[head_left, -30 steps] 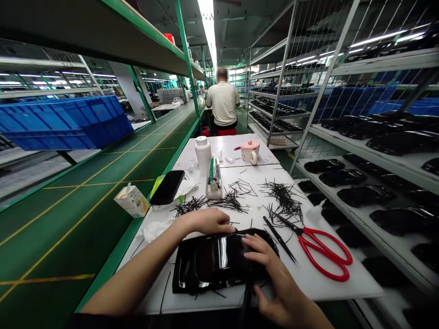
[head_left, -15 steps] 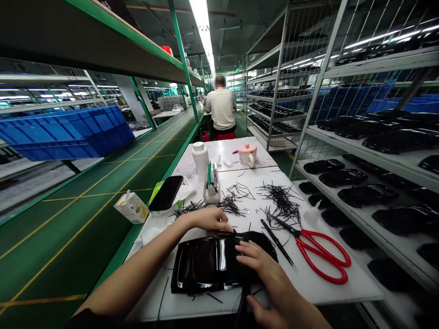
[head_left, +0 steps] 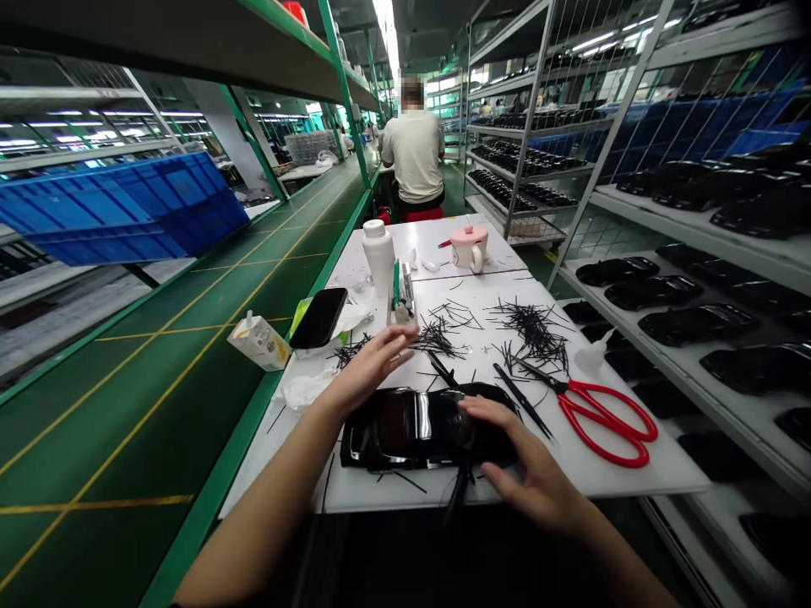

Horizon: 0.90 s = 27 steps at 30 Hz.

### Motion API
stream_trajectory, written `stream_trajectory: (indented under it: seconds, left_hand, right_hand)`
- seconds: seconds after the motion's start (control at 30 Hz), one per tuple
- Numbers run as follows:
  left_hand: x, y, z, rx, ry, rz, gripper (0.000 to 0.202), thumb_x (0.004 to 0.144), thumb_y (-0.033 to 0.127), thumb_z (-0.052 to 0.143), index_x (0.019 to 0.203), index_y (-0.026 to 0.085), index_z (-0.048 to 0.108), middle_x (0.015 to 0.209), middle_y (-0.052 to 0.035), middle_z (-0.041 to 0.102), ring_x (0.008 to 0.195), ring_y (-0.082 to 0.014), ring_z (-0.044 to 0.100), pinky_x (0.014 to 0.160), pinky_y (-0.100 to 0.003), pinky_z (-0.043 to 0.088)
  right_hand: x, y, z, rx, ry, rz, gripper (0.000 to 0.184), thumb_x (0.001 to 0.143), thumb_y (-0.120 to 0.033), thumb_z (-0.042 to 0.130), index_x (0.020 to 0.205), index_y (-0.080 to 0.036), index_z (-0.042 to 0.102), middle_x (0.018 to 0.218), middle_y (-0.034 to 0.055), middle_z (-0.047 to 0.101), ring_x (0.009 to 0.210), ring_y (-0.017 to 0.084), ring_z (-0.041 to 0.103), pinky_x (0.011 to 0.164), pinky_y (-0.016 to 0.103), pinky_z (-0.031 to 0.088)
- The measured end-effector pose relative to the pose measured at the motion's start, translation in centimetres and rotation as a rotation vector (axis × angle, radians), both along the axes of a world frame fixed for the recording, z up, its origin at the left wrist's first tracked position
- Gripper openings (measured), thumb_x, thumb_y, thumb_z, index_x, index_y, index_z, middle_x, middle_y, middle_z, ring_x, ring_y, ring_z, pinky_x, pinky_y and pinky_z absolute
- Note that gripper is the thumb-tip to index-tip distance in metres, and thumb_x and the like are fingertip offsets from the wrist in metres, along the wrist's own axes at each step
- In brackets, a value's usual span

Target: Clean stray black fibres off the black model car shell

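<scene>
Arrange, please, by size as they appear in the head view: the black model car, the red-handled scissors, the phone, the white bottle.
1. Black model car
2. Red-handled scissors
3. Phone and white bottle: they look alike, and the bottle stands farther away, so I leave them unranked.

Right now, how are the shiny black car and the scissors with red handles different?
The car is glossy black; the scissors have bright red handles. The car looks chunky, while the scissors look flat, with open loops. The right hand has fingertips on the car, but no hand touches the scissors. Both lie on the white tabletop.
</scene>
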<state>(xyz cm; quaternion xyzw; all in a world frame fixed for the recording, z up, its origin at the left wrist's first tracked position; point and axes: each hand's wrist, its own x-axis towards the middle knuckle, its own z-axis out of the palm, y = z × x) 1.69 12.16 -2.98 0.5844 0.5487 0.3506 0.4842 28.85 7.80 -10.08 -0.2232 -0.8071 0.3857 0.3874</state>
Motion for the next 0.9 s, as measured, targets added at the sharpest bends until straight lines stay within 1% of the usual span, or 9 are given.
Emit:
stream_trajectory:
  seconds: [0.07, 0.13, 0.27, 0.37, 0.47, 0.57, 0.67, 0.8, 0.9]
  left_hand:
    - [-0.3, -2.2, 0.5, 0.084, 0.004, 0.099, 0.039, 0.096, 0.050, 0.048, 0.126, 0.025, 0.051, 0.153, -0.0049, 0.043, 0.147, -0.0218, 0.030, 0.121, -0.037, 0.024]
    - [-0.8, -4.8, 0.5, 0.137, 0.072, 0.215, 0.038, 0.095, 0.047, 0.052, 0.126, 0.026, 0.055, 0.147, -0.0051, 0.050, 0.145, -0.0247, 0.035, 0.122, -0.041, 0.022]
    - [-1.6, -9.7, -2.0, 0.100, 0.274, 0.250, 0.045, 0.093, 0.048, 0.055, 0.134, 0.031, 0.049, 0.154, -0.0044, 0.041, 0.147, -0.0270, 0.029, 0.123, -0.048, 0.018]
    - [-1.4, -11.7, -4.3, 0.135, 0.397, 0.271, 0.057, 0.092, 0.049, 0.058, 0.143, 0.034, 0.038, 0.162, -0.0037, 0.024, 0.151, -0.0281, 0.017, 0.123, -0.052, 0.018]
    - [-0.8, -12.2, -5.6, 0.196, 0.415, 0.373, 0.068, 0.090, 0.050, 0.059, 0.148, 0.031, 0.029, 0.162, -0.0070, 0.022, 0.151, -0.0278, 0.017, 0.123, -0.053, 0.019]
    - [-0.4, -11.9, -6.1, 0.222, 0.376, 0.445, 0.067, 0.091, 0.051, 0.057, 0.147, 0.025, 0.031, 0.159, -0.0112, 0.030, 0.150, -0.0283, 0.023, 0.123, -0.053, 0.020]
    - [-0.5, -11.6, -6.1, 0.226, 0.354, 0.442, 0.057, 0.092, 0.049, 0.057, 0.141, 0.024, 0.043, 0.154, -0.0113, 0.040, 0.147, -0.0283, 0.031, 0.122, -0.052, 0.023]
    - [-0.9, -11.0, -5.6, 0.244, 0.301, 0.418, 0.050, 0.093, 0.044, 0.057, 0.138, 0.025, 0.048, 0.152, -0.0085, 0.045, 0.145, -0.0256, 0.035, 0.122, -0.048, 0.025]
    - [-1.4, -10.2, -5.2, 0.239, 0.286, 0.372, 0.049, 0.094, 0.043, 0.057, 0.139, 0.025, 0.049, 0.151, -0.0078, 0.046, 0.145, -0.0240, 0.035, 0.123, -0.045, 0.025]
  right_hand:
    - [1.0, 0.4, 0.6, -0.120, -0.007, -0.116, 0.044, 0.095, -0.027, 0.051, 0.138, -0.029, 0.043, 0.141, 0.0073, 0.054, 0.132, 0.025, 0.051, 0.109, 0.041, 0.045]
    - [2.2, 1.2, 1.1, -0.144, -0.095, -0.339, 0.035, 0.096, -0.034, 0.051, 0.130, -0.029, 0.050, 0.126, 0.0069, 0.063, 0.113, 0.025, 0.062, 0.094, 0.039, 0.055]
    - [3.7, 3.2, 0.5, 0.021, -0.486, -0.598, 0.034, 0.092, -0.041, 0.049, 0.119, -0.022, 0.058, 0.100, 0.0084, 0.068, 0.083, 0.027, 0.066, 0.070, 0.040, 0.055]
    - [3.5, 4.4, -0.7, 0.078, -0.659, -0.593, 0.034, 0.092, -0.036, 0.042, 0.115, -0.017, 0.059, 0.099, 0.0105, 0.070, 0.078, 0.029, 0.067, 0.065, 0.041, 0.052]
    - [3.3, 5.1, -0.9, 0.052, -0.665, -0.577, 0.028, 0.090, -0.033, 0.041, 0.102, -0.018, 0.061, 0.095, 0.0106, 0.070, 0.075, 0.029, 0.067, 0.063, 0.040, 0.049]
    - [4.0, 5.2, 0.6, 0.017, -0.609, -0.605, 0.033, 0.090, -0.039, 0.043, 0.108, -0.017, 0.060, 0.087, 0.0094, 0.067, 0.071, 0.027, 0.065, 0.060, 0.037, 0.048]
    - [4.6, 4.1, 3.2, -0.144, -0.287, -0.615, 0.042, 0.090, -0.049, 0.054, 0.120, -0.019, 0.055, 0.076, 0.0033, 0.063, 0.060, 0.022, 0.064, 0.057, 0.034, 0.051]
    - [3.0, 1.2, 5.2, -0.305, 0.171, -0.388, 0.019, 0.091, -0.035, 0.066, 0.107, -0.028, 0.058, 0.076, -0.0014, 0.063, 0.066, 0.018, 0.069, 0.062, 0.028, 0.057]
    - [0.4, -0.1, 4.9, -0.191, 0.181, -0.119, 0.007, 0.094, -0.022, 0.062, 0.098, -0.027, 0.060, 0.088, 0.0019, 0.063, 0.079, 0.018, 0.068, 0.067, 0.028, 0.056]
